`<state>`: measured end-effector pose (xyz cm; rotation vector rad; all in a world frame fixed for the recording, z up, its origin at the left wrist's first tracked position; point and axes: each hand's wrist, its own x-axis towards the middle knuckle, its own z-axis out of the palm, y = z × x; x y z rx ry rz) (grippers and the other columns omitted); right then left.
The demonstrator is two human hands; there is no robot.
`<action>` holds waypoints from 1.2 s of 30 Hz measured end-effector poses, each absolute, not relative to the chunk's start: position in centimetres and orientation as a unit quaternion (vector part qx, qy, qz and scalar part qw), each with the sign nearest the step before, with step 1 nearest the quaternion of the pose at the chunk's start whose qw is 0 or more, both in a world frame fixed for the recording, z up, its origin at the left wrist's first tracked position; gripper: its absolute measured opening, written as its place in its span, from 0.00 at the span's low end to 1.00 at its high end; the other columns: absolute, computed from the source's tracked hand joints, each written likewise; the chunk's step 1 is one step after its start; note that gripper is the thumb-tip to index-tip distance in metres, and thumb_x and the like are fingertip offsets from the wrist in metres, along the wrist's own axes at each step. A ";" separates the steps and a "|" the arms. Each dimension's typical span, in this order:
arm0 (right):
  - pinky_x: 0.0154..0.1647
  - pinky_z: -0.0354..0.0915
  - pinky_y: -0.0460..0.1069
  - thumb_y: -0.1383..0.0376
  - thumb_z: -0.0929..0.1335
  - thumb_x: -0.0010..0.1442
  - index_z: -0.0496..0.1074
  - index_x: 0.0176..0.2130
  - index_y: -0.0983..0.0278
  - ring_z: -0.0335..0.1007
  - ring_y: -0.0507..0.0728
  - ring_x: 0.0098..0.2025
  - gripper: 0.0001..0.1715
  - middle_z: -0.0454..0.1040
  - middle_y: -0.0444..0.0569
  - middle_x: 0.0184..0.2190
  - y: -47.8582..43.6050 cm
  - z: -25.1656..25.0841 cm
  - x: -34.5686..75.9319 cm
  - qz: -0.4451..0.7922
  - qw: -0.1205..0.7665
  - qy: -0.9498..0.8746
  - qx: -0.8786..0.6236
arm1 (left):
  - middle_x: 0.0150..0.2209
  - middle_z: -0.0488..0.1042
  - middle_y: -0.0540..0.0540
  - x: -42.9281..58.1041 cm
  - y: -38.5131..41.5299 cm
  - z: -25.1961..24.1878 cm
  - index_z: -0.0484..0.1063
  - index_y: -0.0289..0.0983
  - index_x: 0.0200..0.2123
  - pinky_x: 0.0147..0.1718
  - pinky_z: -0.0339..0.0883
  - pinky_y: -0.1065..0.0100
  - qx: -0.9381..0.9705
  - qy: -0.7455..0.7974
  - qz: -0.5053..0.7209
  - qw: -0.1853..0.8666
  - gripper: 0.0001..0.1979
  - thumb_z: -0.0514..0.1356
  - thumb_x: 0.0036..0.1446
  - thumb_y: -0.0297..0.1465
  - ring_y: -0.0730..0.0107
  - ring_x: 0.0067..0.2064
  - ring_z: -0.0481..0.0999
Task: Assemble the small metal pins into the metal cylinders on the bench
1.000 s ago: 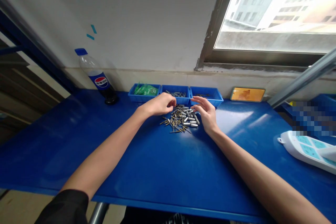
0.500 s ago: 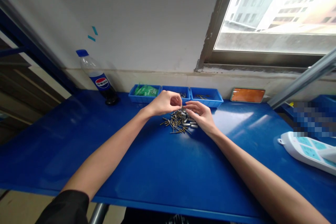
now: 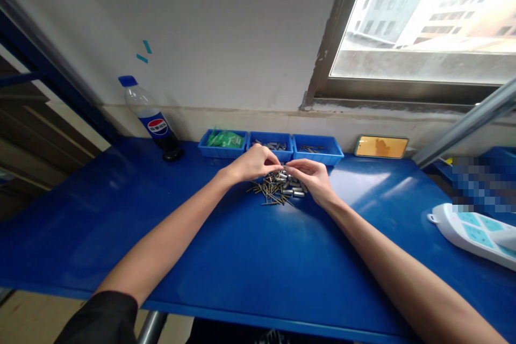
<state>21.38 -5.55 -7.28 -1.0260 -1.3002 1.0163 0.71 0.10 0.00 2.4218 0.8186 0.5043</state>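
Observation:
A heap of small metal pins and short silver sleeves (image 3: 278, 189) lies on the blue table (image 3: 250, 258). My left hand (image 3: 253, 163) and my right hand (image 3: 310, 176) meet fingertip to fingertip just above the heap's far edge. Both are pinched closed on a tiny metal part between them; I cannot make out which piece each holds. Behind the hands stand three blue trays: the left tray (image 3: 223, 143) with green bags, the middle tray (image 3: 271, 144) with silver parts, the right tray (image 3: 318, 149) with a few pins.
A cola bottle (image 3: 151, 118) stands at the back left by the wall. A phone (image 3: 381, 147) with a lit screen lies right of the trays. A white device with teal buttons (image 3: 471, 231) rests at the right edge, under a slanted metal rail (image 3: 463, 123).
My hands have come together from either side of the heap. One second ago the right hand was open over the pile; now both are pinched with their fingertips touching.

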 end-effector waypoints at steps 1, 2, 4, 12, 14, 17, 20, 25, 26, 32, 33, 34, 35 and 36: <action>0.42 0.76 0.53 0.52 0.80 0.49 0.83 0.37 0.61 0.81 0.59 0.35 0.19 0.84 0.48 0.34 -5.6 -7.3 21.4 0.434 0.562 -0.553 -0.436 | 0.35 0.84 0.40 0.7 0.1 0.1 0.85 0.31 0.39 0.35 0.69 0.71 0.899 0.302 0.178 0.261 0.14 0.64 0.62 0.36 0.65 0.35 0.81; 0.41 0.76 0.53 0.52 0.80 0.50 0.83 0.37 0.61 0.81 0.59 0.35 0.18 0.84 0.48 0.34 -5.6 -7.3 21.4 0.432 0.562 -0.553 -0.438 | 0.36 0.84 0.40 0.6 0.0 0.2 0.85 0.32 0.40 0.36 0.69 0.71 0.903 0.303 0.173 0.252 0.14 0.63 0.62 0.36 0.65 0.35 0.82; 0.42 0.76 0.54 0.52 0.79 0.51 0.83 0.36 0.61 0.81 0.59 0.35 0.17 0.84 0.49 0.34 -5.5 -7.4 21.4 0.410 0.573 -0.550 -0.447 | 0.36 0.84 0.41 0.4 0.1 0.4 0.85 0.34 0.40 0.37 0.69 0.70 0.911 0.314 0.163 0.212 0.14 0.63 0.62 0.37 0.64 0.37 0.82; 0.56 0.74 0.61 0.54 0.76 0.55 0.80 0.49 0.63 0.80 0.64 0.50 0.25 0.82 0.57 0.49 -4.7 -8.2 22.1 0.239 0.685 -0.463 -0.509 | 0.47 0.83 0.43 -1.1 1.2 -0.4 0.82 0.40 0.49 0.49 0.72 0.68 0.920 0.377 0.057 0.089 0.18 0.67 0.55 0.28 0.59 0.48 0.82; 0.57 0.73 0.62 0.55 0.75 0.55 0.79 0.51 0.64 0.80 0.65 0.51 0.26 0.81 0.57 0.51 -4.6 -8.3 22.2 0.238 0.680 -0.468 -0.512 | 0.50 0.83 0.42 -1.0 1.2 -0.7 0.82 0.41 0.51 0.51 0.72 0.67 0.920 0.383 0.033 0.080 0.20 0.67 0.55 0.27 0.57 0.51 0.82; 0.55 0.74 0.62 0.56 0.75 0.55 0.80 0.47 0.63 0.81 0.65 0.49 0.22 0.82 0.57 0.48 -4.6 -8.3 22.2 0.248 0.674 -0.473 -0.510 | 0.49 0.83 0.42 -0.4 1.0 -1.0 0.82 0.41 0.50 0.49 0.73 0.64 0.920 0.386 0.019 0.061 0.17 0.64 0.57 0.26 0.54 0.51 0.82; 0.52 0.75 0.61 0.56 0.74 0.55 0.80 0.44 0.63 0.81 0.64 0.47 0.19 0.83 0.56 0.45 -4.7 -8.3 22.1 0.262 0.671 -0.475 -0.506 | 0.46 0.83 0.42 0.1 0.7 -1.0 0.83 0.40 0.44 0.46 0.74 0.64 0.922 0.384 0.020 0.049 0.13 0.63 0.57 0.26 0.55 0.48 0.83; 0.51 0.75 0.60 0.57 0.74 0.55 0.80 0.43 0.63 0.81 0.63 0.45 0.17 0.84 0.55 0.43 -4.8 -8.1 21.9 0.273 0.668 -0.479 -0.501 | 0.40 0.83 0.41 0.4 0.3 -0.8 0.83 0.38 0.36 0.40 0.73 0.65 0.924 0.382 0.018 0.028 0.09 0.61 0.57 0.25 0.56 0.43 0.83; 0.51 0.75 0.59 0.57 0.74 0.55 0.80 0.43 0.63 0.81 0.63 0.45 0.17 0.84 0.55 0.43 -4.8 -8.0 21.8 0.274 0.666 -0.479 -0.501 | 0.39 0.83 0.40 0.3 0.4 -0.8 0.83 0.38 0.35 0.40 0.73 0.65 0.924 0.381 0.018 0.025 0.09 0.61 0.56 0.25 0.56 0.42 0.83; 0.48 0.76 0.58 0.57 0.74 0.55 0.80 0.41 0.63 0.82 0.62 0.43 0.16 0.84 0.54 0.41 -5.1 -7.5 21.7 0.281 0.657 -0.481 -0.509 | 0.37 0.82 0.40 -0.2 1.0 -1.2 0.81 0.37 0.34 0.35 0.69 0.67 0.927 0.374 0.020 0.029 0.09 0.60 0.57 0.24 0.57 0.39 0.82; 0.48 0.76 0.57 0.57 0.74 0.54 0.80 0.41 0.63 0.82 0.62 0.42 0.16 0.84 0.54 0.41 -5.1 -7.4 21.7 0.283 0.657 -0.480 -0.508 | 0.36 0.82 0.40 -0.4 1.1 -1.2 0.80 0.37 0.34 0.34 0.68 0.67 0.926 0.375 0.023 0.032 0.08 0.59 0.58 0.24 0.58 0.38 0.82; 0.47 0.76 0.57 0.57 0.74 0.54 0.80 0.41 0.63 0.81 0.62 0.41 0.16 0.84 0.54 0.41 -5.1 -7.3 21.6 0.286 0.656 -0.480 -0.507 | 0.35 0.82 0.40 -0.5 1.2 -1.1 0.80 0.37 0.34 0.33 0.67 0.68 0.926 0.376 0.030 0.036 0.08 0.59 0.58 0.25 0.59 0.37 0.82; 0.46 0.76 0.57 0.58 0.74 0.54 0.80 0.40 0.63 0.81 0.61 0.41 0.15 0.84 0.53 0.40 -5.2 -7.3 21.6 0.289 0.656 -0.480 -0.506 | 0.35 0.82 0.41 -0.7 1.2 -1.0 0.80 0.36 0.35 0.32 0.66 0.69 0.925 0.376 0.039 0.042 0.08 0.59 0.58 0.25 0.61 0.35 0.81; 0.46 0.76 0.56 0.58 0.74 0.54 0.80 0.40 0.63 0.81 0.61 0.40 0.15 0.84 0.53 0.39 -5.2 -7.3 21.6 0.292 0.655 -0.481 -0.504 | 0.34 0.81 0.41 -0.8 1.3 -0.8 0.79 0.36 0.35 0.31 0.65 0.69 0.924 0.375 0.050 0.051 0.07 0.60 0.58 0.25 0.63 0.33 0.80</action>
